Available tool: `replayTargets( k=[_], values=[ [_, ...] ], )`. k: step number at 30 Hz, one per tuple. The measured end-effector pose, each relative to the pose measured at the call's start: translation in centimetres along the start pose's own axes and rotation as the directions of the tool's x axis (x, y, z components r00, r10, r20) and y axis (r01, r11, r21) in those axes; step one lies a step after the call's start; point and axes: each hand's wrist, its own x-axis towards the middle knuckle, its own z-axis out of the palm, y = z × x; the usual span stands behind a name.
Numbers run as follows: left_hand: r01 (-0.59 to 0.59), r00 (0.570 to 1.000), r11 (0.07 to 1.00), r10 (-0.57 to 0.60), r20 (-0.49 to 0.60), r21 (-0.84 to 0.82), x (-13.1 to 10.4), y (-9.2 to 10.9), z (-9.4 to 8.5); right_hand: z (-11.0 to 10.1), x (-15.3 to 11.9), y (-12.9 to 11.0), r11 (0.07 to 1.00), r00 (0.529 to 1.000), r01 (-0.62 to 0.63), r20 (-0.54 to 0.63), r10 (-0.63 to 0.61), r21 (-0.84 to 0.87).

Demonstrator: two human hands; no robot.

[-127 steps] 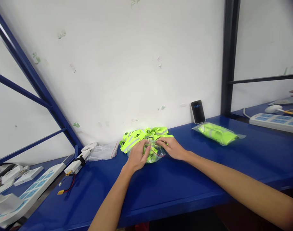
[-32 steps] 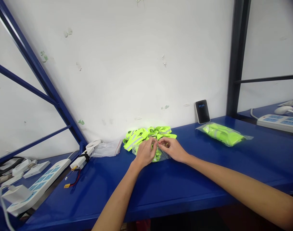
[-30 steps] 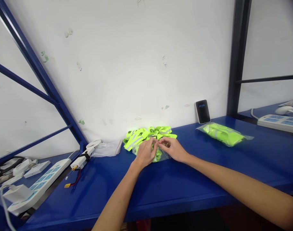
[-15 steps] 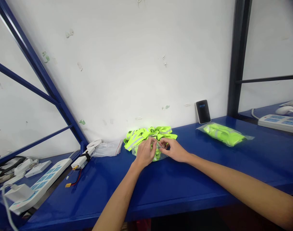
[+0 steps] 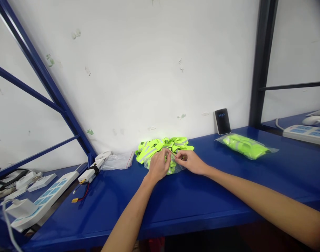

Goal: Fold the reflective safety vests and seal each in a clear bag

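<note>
A clear zip bag with neon yellow-green reflective straps inside lies on the blue table in front of me. My left hand pinches the bag's top edge near its middle. Farther right on the same edge, my right hand grips it between thumb and fingers. Right behind the bag is a loose pile of neon reflective straps with grey stripes, partly covered by my hands. A filled bag of neon straps lies to the right, apart from both hands.
Flat empty zip bags lie left of the pile, beside a small white fan and a white device with loose wires. A clock-like display leans on the wall. Power strips and blue frame posts flank the table.
My right hand has shifted slightly along the bag's top edge, its fingers now closer together. The left hand stays in nearly the same spot.
</note>
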Motion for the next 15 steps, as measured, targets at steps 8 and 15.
replayTargets(
  k=[8,15],
  values=[
    [0.005,1.000,1.000,-0.005,-0.011,0.004,0.0,-0.1,0.1,0.0,-0.1,-0.9,0.992,0.999,0.033,-0.023,-0.037,-0.125],
    [0.010,1.000,1.000,-0.010,-0.019,0.008,0.0,-0.1,0.1,0.3,-0.2,-1.1,0.992,0.998,0.047,-0.024,-0.050,-0.120]
  ],
)
